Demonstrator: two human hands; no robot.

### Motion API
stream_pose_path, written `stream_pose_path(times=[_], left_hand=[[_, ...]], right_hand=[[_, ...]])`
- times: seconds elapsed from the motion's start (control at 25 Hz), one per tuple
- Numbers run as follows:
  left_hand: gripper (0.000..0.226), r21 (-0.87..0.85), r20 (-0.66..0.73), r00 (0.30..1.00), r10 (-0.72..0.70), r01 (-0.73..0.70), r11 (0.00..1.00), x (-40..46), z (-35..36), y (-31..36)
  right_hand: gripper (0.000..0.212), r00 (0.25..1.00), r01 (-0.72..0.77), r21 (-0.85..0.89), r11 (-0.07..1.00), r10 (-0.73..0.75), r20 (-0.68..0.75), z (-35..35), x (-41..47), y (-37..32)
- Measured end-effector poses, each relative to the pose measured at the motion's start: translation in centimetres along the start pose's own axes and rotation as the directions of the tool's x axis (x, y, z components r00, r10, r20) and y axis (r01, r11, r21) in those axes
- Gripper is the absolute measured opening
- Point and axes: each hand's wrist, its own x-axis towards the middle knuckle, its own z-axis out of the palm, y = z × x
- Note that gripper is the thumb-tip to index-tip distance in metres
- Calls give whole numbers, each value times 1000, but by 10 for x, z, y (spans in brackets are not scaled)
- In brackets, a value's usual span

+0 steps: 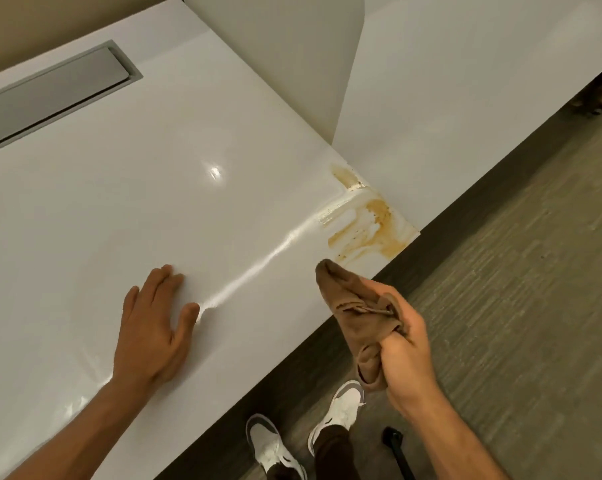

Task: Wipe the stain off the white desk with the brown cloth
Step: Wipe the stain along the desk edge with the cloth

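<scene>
Stain [365, 220]: yellow-brown smears and streaks at the near right corner of the glossy white table [119, 188], partly wet. Brown cloth [355, 310]: bunched, crumpled, its tip just beside the stain, above the table's edge.

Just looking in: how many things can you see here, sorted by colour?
White: 3, the desk, and two shoes
Brown: 1, the cloth gripped in the right hand
Yellow-brown: 1, the stain at the desk's corner
Grey: 1, the panel set in the desk
Black: 1, an object on the floor
Total: 7
</scene>
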Motion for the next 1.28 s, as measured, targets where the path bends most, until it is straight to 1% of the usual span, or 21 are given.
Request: stream_pose_path(times=[0.08,0.12,0.16,0.2,0.24,0.28,0.32,0.36,0.4,0.44,0.48,0.6,0.68,0.8,0.96,1.08,1.2,1.28], left_hand=[[71,-14,-38,998,55,-56,998,23,-2,13],[70,-28,-24,995,99,-100,995,35,0,22],[72,-44,13,989,147,-147,988,48,3,30],[75,-55,65,980,187,-183,982,59,7,38],[78,-53,118,971,209,-204,977,67,13,44],[80,-32,162,963,217,-214,976,73,19,47],[80,7,187,958,216,-221,975,76,24,47],[79,49,194,958,213,-226,973,77,28,46],[77,80,193,958,211,-230,970,77,31,45],[76,98,194,958,211,-232,968,77,33,44],[76,110,198,958,208,-233,966,76,34,44],[77,124,216,958,187,-217,968,77,32,45],[78,128,232,956,179,-212,969,78,30,49],[80,145,235,956,175,-212,966,77,29,54],[78,159,234,957,169,-209,965,79,28,55],[75,154,231,957,176,-214,965,81,30,53],[72,155,226,958,177,-215,964,81,31,51],[69,160,224,958,179,-217,963,81,31,50]], right_hand=[[35,997,66,-6,998,-66,-45,-3,25,-22],[35,995,88,-15,996,-89,-47,-1,37,-29],[38,993,108,-30,994,-109,-36,5,48,-33],[45,990,139,-83,987,-142,-26,12,57,-33],[54,983,176,-191,966,-182,-14,21,65,-30],[64,978,198,-339,920,-208,8,28,73,-23],[71,978,197,-508,839,-202,46,35,79,-14],[77,979,192,-672,715,-183,85,40,85,-4],[80,977,197,-796,573,-179,112,42,90,6],[84,974,200,-867,457,-191,124,44,95,14],[89,972,188,-898,398,-207,112,45,99,20],[100,961,151,-926,346,-271,56,57,113,25],[98,953,182,-926,331,-293,83,65,127,22],[90,943,264,-899,349,-287,166,75,158,11],[88,928,356,-846,397,-254,272,110,207,-13],[77,880,475,-772,423,-251,404,134,235,-25],[70,828,556,-702,444,-229,511,133,242,-23],[67,799,588,-647,485,-226,557,126,238,-21]])
